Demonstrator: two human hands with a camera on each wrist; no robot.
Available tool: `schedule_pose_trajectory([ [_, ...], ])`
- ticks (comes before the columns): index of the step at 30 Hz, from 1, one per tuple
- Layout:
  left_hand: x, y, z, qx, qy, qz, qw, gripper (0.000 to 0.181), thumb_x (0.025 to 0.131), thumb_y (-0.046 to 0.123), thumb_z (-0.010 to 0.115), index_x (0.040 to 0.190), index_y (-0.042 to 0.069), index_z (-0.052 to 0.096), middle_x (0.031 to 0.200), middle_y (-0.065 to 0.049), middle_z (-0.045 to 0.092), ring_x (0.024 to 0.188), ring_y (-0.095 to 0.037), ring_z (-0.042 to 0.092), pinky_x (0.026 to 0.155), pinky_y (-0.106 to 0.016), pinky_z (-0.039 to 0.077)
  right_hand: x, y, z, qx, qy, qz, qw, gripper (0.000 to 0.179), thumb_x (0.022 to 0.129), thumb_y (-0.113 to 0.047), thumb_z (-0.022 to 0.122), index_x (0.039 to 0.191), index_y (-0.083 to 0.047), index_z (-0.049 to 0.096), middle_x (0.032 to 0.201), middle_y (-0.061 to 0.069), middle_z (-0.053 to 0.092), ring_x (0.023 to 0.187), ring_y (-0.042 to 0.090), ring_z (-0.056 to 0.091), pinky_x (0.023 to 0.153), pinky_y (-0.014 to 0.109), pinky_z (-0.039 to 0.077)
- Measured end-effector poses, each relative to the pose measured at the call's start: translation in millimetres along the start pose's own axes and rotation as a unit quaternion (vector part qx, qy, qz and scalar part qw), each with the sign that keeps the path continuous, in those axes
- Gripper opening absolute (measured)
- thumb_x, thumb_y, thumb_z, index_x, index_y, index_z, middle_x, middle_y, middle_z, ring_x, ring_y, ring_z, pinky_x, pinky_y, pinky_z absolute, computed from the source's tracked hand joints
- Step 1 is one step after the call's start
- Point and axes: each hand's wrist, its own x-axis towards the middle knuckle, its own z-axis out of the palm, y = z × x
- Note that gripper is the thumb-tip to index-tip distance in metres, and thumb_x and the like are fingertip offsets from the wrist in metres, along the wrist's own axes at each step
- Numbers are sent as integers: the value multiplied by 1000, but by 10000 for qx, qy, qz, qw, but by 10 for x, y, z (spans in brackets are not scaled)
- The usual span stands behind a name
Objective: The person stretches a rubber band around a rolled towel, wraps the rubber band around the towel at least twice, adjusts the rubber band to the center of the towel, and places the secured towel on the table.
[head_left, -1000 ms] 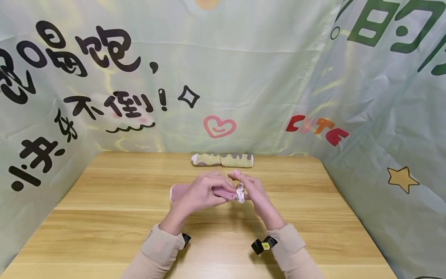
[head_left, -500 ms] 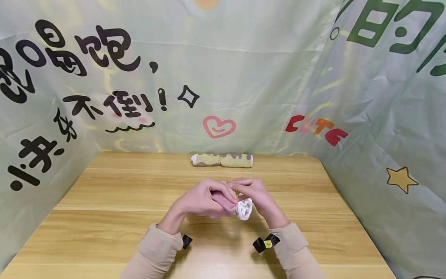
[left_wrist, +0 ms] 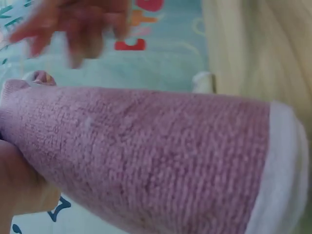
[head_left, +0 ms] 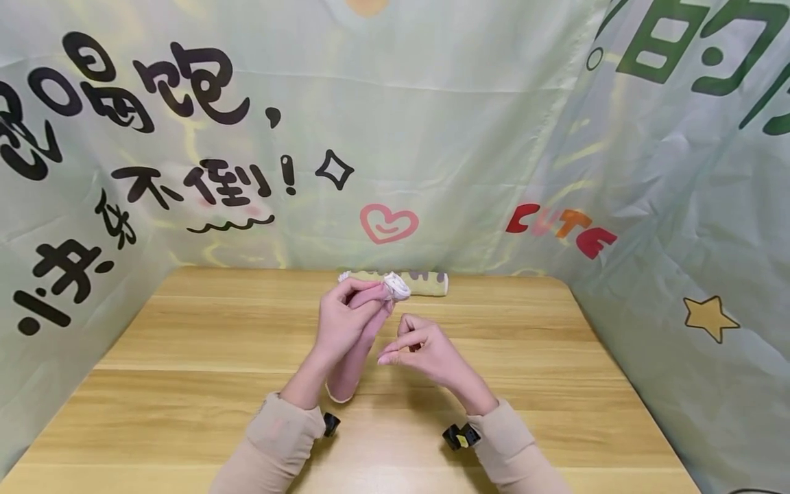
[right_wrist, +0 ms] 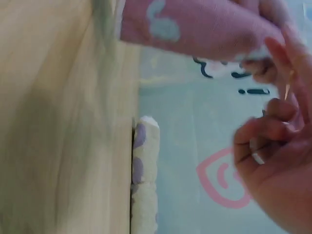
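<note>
My left hand (head_left: 342,319) pinches a rolled pink towel (head_left: 354,360) near its narrowed upper end. The roll hangs slanted, its wide white-edged bottom toward me. Above the fingers a gathered white tuft (head_left: 397,287) sticks out. Terry cloth fills the left wrist view, where the towel (left_wrist: 161,146) ends in a white border. My right hand (head_left: 428,350) is right of the roll and apart from it, thumb and forefinger together. In the right wrist view a thin yellowish rubber band (right_wrist: 288,87) shows at its fingers. Pale animal shapes mark the towel's (right_wrist: 209,29) far side.
A second rolled towel (head_left: 424,284), yellow-green with purple-grey patches, lies along the back edge of the wooden table (head_left: 543,384), partly behind the pink one. Printed cloth (head_left: 469,151) hangs behind and at both sides.
The pink towel has swung from lying sideways to hanging slanted, its tuft moved up and away. My hands, earlier together at the neck, are apart, the right one lower.
</note>
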Motion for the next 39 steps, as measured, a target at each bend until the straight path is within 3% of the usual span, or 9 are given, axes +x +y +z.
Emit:
schedule_pose_trajectory([
  [6,-13,-113,58,230,-81,-211,9995,19,85,-1,80,103,4,75,105,-10,74,96,-17,70,84,-22,56,10,-22,23,-37,182,-1412,9898,23,95,-16,75,111,1,79,73,6,37,67,22,37,57,35,34],
  [9,-19,-136,92,240,-345,-365,9985,19,86,0,80,103,5,74,107,-9,73,97,-17,69,85,-23,55,64,-42,-1,-669,580,-2089,9739,41,100,-35,65,128,-7,73,75,3,41,66,16,38,55,31,34],
  [13,-37,-124,136,368,-583,-587,9959,17,88,6,81,104,5,74,105,-7,74,95,-16,69,86,-25,55,116,-16,-93,-2293,1437,-2570,9278,52,103,-45,54,148,-20,59,83,6,47,66,10,39,54,23,36],
  [17,-59,-47,165,334,-815,-698,9937,18,88,10,82,104,7,74,104,-6,75,97,-17,71,88,-27,56,88,42,-219,-3690,2212,-2404,8701,63,98,-52,59,155,-27,50,89,10,49,67,14,41,54,26,37],
  [20,-68,-10,170,208,-941,-719,9927,19,88,9,81,106,6,74,106,-7,75,97,-17,72,87,-27,57,56,70,-283,-4065,2366,-2204,8545,76,89,-61,67,156,-29,49,90,13,50,69,19,42,55,31,37],
  [24,-55,-16,157,40,-764,-759,9942,18,88,2,78,105,1,73,107,-11,74,93,-15,72,81,-24,59,59,74,-279,-4032,2086,-2287,8612,93,78,-75,70,156,-29,49,92,13,49,71,19,42,57,32,36],
  [30,-15,-27,119,-110,214,-782,9966,18,86,1,78,104,-1,73,104,-14,74,84,-11,69,72,-20,58,98,52,-124,-3783,1671,-2666,8706,113,73,-91,59,159,-18,44,95,10,49,74,17,40,58,27,34],
  [34,-9,-18,122,-316,722,-508,9956,19,87,-3,76,106,-4,71,104,-17,73,84,-11,69,73,-20,59,88,49,-13,-3260,1757,-2178,9030,120,75,-94,50,161,-11,38,99,11,47,76,14,38,63,23,33],
  [39,-38,-18,163,-417,1031,312,9933,21,87,-9,72,108,-7,69,108,-19,70,90,-13,67,77,-20,58,67,49,107,-1883,1973,-1311,9531,115,81,-90,46,159,-6,39,93,12,43,69,15,37,59,26,36],
])
